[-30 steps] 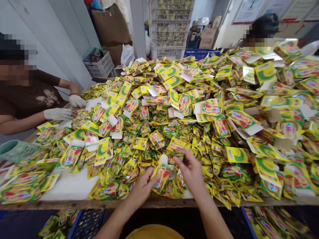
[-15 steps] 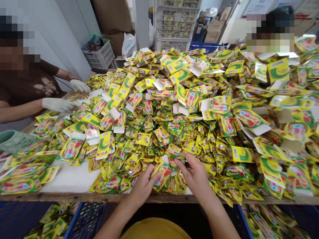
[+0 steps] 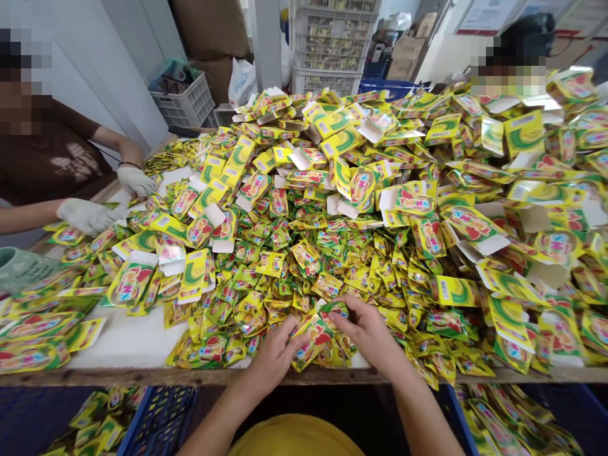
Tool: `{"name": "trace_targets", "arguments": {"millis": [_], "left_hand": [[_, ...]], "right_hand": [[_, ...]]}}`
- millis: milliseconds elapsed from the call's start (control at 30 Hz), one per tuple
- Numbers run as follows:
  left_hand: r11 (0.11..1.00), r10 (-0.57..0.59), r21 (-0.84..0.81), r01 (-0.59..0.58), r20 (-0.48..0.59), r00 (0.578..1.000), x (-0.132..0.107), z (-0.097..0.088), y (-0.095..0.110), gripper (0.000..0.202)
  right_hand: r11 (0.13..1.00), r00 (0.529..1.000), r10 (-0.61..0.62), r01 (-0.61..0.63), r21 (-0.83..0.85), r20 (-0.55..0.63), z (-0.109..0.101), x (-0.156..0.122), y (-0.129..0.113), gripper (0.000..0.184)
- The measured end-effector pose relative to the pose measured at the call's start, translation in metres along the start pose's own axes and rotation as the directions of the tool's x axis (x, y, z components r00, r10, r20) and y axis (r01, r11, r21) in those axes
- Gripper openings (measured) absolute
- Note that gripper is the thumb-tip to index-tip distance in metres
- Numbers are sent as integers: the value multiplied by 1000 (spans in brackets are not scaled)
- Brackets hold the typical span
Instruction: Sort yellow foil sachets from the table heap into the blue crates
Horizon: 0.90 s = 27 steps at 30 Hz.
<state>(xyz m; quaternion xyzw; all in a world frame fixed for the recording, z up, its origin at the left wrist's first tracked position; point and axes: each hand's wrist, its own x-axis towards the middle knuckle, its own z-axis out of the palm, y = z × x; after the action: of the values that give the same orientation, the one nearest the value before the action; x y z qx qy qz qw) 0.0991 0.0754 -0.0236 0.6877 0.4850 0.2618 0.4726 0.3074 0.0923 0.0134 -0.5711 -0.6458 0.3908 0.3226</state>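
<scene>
White-topped, wood-edged table (image 3: 133,345): lg. heap of yellow/green rect. cardboard boxes (image 3: 413,199) & sm. shiny yellow/green sachets (image 3: 270,263); pale-green round cup (image 3: 26,271) at L.

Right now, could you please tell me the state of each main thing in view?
Yellow-green cardboard box, held by the left hand
Glossy green packet, pinched by the right hand at the box's end
Heaped printed cardboard boxes, several with open flaps
White plastic crates, stacked

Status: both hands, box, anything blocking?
Left hand gripping box. Right hand pinching packet at box's upper end. Loose packets crowd around, none visibly blocking.
</scene>
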Motion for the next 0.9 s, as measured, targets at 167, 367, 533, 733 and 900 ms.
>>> {"name": "trace_targets", "arguments": {"millis": [167, 367, 533, 733, 900], "left_hand": [[999, 31, -13, -30, 36, 999, -2, 8, -7, 23], [902, -66, -420, 98, 91, 994, 3, 3, 6, 32], [799, -85, -594, 90, 38, 996, -1, -2, 6, 39], [844, -60, -534, 38, -25, 998, -3, -5, 4, 32], [866, -49, -499, 36, -12, 999, 1, -4, 4, 31]], "right_hand": [[976, 955, -173, 199, -87, 242, -14, -3, -22, 25], [962, 968, -251, 250, -107, 5, 7, 0, -29, 8], [888, 911, -413, 407, -212, 18, 27, 0, -29, 6], [915, 927, -374, 369, -165, 2, 35, -7, -28, 12], [916, 927, -374, 367, -160, -20, 38, -6, -21, 20]]}}
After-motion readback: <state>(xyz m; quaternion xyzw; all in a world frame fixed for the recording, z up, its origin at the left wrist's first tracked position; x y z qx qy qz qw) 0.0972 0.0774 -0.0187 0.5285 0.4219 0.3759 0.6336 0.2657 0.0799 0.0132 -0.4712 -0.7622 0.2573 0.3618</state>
